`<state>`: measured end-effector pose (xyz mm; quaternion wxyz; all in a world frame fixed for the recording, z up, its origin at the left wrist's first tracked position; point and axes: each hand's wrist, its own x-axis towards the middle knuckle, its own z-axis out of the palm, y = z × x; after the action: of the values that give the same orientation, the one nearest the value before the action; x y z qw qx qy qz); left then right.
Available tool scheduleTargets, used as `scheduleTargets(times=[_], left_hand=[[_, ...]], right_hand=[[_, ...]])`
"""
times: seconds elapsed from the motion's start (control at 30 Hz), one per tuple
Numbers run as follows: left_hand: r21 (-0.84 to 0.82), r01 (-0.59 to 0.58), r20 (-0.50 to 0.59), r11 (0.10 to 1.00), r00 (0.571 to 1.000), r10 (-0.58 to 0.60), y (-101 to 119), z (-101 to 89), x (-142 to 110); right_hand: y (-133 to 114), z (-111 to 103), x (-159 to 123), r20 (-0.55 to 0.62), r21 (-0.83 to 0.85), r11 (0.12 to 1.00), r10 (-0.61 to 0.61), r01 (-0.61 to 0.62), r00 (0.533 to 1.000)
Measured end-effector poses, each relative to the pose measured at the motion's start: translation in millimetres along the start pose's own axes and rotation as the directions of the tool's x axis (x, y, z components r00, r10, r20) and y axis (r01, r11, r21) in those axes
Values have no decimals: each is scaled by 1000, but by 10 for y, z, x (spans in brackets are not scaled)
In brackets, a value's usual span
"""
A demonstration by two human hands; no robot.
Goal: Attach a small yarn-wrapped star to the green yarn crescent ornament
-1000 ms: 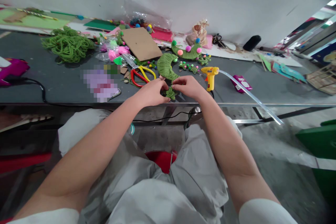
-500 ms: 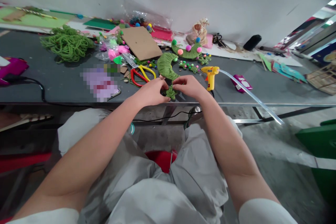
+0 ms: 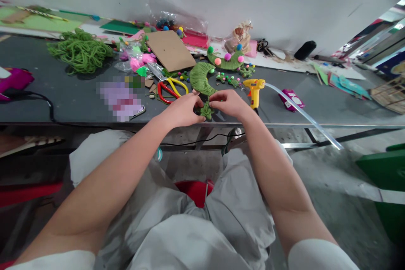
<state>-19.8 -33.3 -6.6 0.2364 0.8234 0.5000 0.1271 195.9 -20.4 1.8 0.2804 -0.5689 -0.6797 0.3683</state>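
My left hand (image 3: 182, 109) and my right hand (image 3: 228, 103) meet at the front edge of the dark table (image 3: 72, 97). Both pinch a small green yarn-wrapped piece (image 3: 206, 111) held between them. Just beyond my fingers lies a green yarn-wrapped crescent (image 3: 200, 78). Red and yellow scissors (image 3: 169, 88) lie to the left of my left hand. A yellow glue gun (image 3: 254, 90) with a clear glue stick (image 3: 303, 116) stands right of my right hand.
A heap of green yarn (image 3: 80, 49) lies at the far left, a cardboard sheet (image 3: 170, 50) and pompom bags behind the scissors. A second crescent with pompoms (image 3: 225, 61) sits further back. A black cable (image 3: 34, 98) runs along the left. A pink packet (image 3: 291, 99) lies right.
Almost nothing differs. Both hands stay closed on the small green piece, with only slight finger shifts and a small camera drift.
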Motion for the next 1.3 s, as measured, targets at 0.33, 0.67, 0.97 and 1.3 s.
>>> scheduleTargets(times=[0.33, 0.67, 0.97, 1.3], left_hand=[[6, -3, 5, 1000, 1000, 3, 6, -3, 0], [1, 4, -1, 1000, 1000, -4, 6, -4, -4], [7, -1, -6, 1000, 1000, 1, -12, 16, 10], [6, 3, -2, 1000, 1000, -3, 4, -1, 4]], right_hand=[[-13, 45, 9, 2, 1, 1000, 14, -14, 1000], [-16, -2, -10, -15, -6, 1000, 15, -15, 1000], [-12, 41, 1, 34, 4, 999, 36, -36, 999], [-43, -4, -35, -4, -34, 999, 41, -41, 999]])
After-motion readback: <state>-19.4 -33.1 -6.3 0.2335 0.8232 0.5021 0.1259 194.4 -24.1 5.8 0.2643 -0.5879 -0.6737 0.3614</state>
